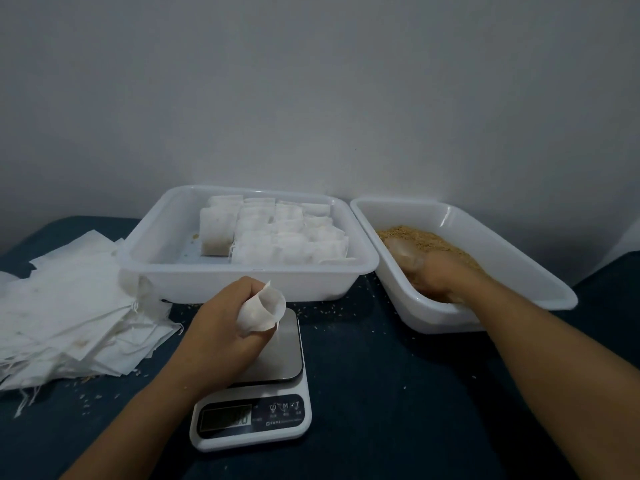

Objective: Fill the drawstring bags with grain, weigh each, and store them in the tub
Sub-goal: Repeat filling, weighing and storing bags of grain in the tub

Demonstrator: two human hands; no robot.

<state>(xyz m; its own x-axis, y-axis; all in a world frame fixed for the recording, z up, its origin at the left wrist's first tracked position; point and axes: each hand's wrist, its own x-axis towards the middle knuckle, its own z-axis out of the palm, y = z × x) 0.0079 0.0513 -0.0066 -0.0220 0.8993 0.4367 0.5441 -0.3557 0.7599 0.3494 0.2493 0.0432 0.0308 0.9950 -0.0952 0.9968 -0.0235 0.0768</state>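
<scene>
I hold 1 small white drawstring bag point(262, 312) in my left hand point(221, 327), fingers curled around its lower part, its mouth open and tipped toward 2 o'clock. The bag hangs just above the steel platform of 1 white kitchen scale point(270, 355), which sits at the centre of the dark blue table point(398, 393). The scale's display faces me at 6 o'clock; its digits are too blurred to read.

My right hand point(427, 277) is at 3 o'clock from the bag, well apart from it, reaching down into the brown grain point(422, 239) inside 1 white plastic tray point(502, 251). Its fingers are buried in the grain and blurred, so I cannot tell whether they are curled or straight.

At 12 o'clock from the bag, just beyond the scale, stands 1 white plastic tub point(166, 268). Filled bags point(277, 233) stand packed in rows in its right and middle part; they overlap too much for an exact count, but there are more than 10. The tub and the tray stand side by side, their rims almost touching.

At 9 o'clock lies 1 loose pile of flat empty bags point(69, 306), strings trailing, too many and too overlapped to count. Scattered grains dot the table around the scale and the pile.
</scene>
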